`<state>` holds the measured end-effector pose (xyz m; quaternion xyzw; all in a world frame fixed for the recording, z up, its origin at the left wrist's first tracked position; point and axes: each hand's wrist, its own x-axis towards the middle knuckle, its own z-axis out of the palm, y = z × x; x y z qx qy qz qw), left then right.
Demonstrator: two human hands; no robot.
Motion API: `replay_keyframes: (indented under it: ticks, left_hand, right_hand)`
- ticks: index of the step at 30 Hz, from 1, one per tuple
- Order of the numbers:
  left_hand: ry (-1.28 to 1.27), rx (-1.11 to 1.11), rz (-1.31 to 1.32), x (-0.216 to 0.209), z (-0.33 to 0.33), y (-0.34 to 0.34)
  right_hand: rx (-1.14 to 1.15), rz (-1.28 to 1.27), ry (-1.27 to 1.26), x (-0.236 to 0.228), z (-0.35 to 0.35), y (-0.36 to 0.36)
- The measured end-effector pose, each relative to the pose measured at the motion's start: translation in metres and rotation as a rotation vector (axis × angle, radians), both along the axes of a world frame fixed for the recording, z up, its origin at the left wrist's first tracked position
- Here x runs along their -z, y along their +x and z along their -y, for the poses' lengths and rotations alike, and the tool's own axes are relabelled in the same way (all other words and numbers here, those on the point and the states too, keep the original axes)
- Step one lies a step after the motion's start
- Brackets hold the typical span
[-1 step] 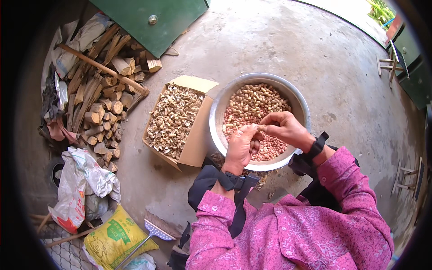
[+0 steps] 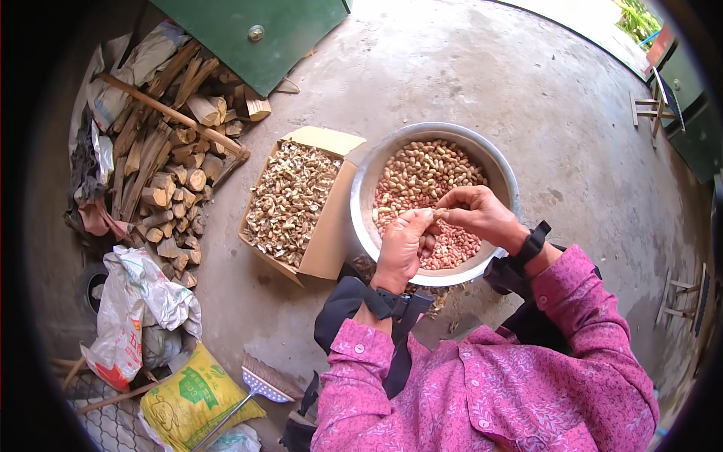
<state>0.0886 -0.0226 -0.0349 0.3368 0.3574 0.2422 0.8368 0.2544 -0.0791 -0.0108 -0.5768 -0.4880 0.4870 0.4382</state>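
Observation:
Both my hands meet over the near part of a wide metal basin (image 2: 507,167). My left hand (image 2: 401,247) and my right hand (image 2: 482,215) are closed, their fingertips pinched together on a small peanut (image 2: 437,215), mostly covered by the fingers. Inside the basin, unshelled peanuts (image 2: 433,162) are heaped at the far side. Shelled pink peanut kernels (image 2: 450,251) lie at the near side, partly hidden under my hands. Left of the basin stands an open cardboard box (image 2: 332,226) filled with broken peanut shells (image 2: 290,202).
Stacked firewood (image 2: 169,184) lies at the left under a green metal door or cabinet (image 2: 256,38). Nearer are a white plastic sack (image 2: 139,301), a yellow bag (image 2: 192,395) and a dustpan-like tool (image 2: 263,386). Low stools (image 2: 654,109) stand far right. Scattered shells lie below the basin.

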Motion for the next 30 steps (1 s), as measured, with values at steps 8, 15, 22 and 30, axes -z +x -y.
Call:
replay_keyframes:
  ticks: [8, 15, 22, 30]
  left_hand:
    - [-0.046, 0.073, 0.07, -0.001, -0.001, -0.004]
    - [-0.018, 0.065, 0.065, -0.002, 0.0, -0.004]
    - [-0.023, 0.101, 0.055, -0.001, 0.0, -0.006]
    - [-0.039, 0.127, 0.088, 0.003, 0.0, -0.006]
  right_hand:
    - [0.021, -0.112, -0.215, -0.012, 0.0, 0.006]
    - [-0.147, 0.042, -0.072, 0.002, 0.002, 0.006]
    - [-0.188, 0.116, -0.087, -0.001, 0.003, 0.004]
    - [-0.126, 0.143, -0.069, -0.004, 0.006, -0.005]
